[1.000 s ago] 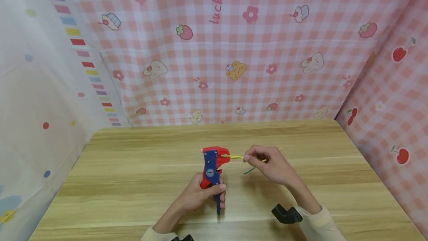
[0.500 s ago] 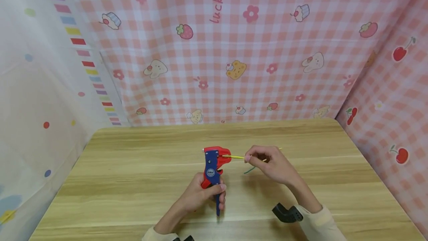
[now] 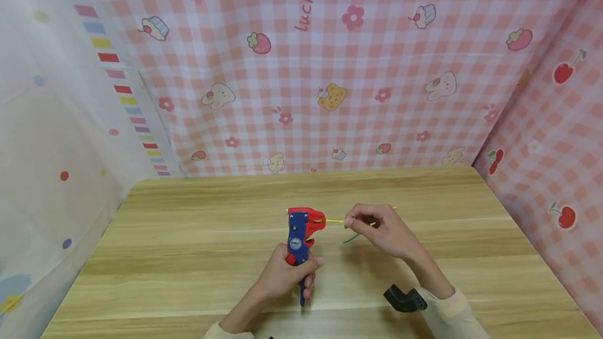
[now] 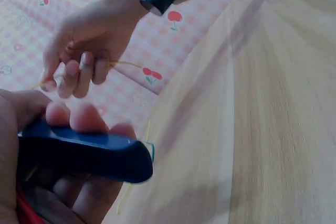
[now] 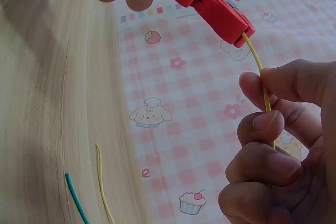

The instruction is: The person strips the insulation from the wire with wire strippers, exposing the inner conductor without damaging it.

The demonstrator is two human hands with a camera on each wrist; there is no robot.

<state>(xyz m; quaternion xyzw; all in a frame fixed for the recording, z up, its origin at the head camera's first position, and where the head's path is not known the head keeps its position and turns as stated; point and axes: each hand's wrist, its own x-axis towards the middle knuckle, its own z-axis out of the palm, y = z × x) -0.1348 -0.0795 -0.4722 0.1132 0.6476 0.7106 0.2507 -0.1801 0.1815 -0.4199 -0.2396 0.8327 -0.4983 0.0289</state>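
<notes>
My left hand (image 3: 285, 276) grips a red and blue wire stripper (image 3: 298, 232) by its handles, its head upright and facing right. Between thumb and forefinger my right hand (image 3: 383, 229) pinches a yellow wire (image 5: 253, 53). One end of that wire sits inside the tool's red jaws, which look closed around it in the head view; the rest runs back under the curled fingers. In the left wrist view the blue handle (image 4: 89, 150) lies across the palm with fingers wrapped over it.
On the wooden table (image 3: 188, 255) lie a green wire (image 5: 76, 199) and another yellow wire (image 5: 103, 187), below and behind the right hand. A pink checked cloth (image 3: 282, 67) hangs at the back edge. Each wrist carries a black camera mount (image 3: 404, 300).
The stripper's jaws have closed on the yellow wire, and the left hand has squeezed the handles closer together. The right hand has stayed almost still.
</notes>
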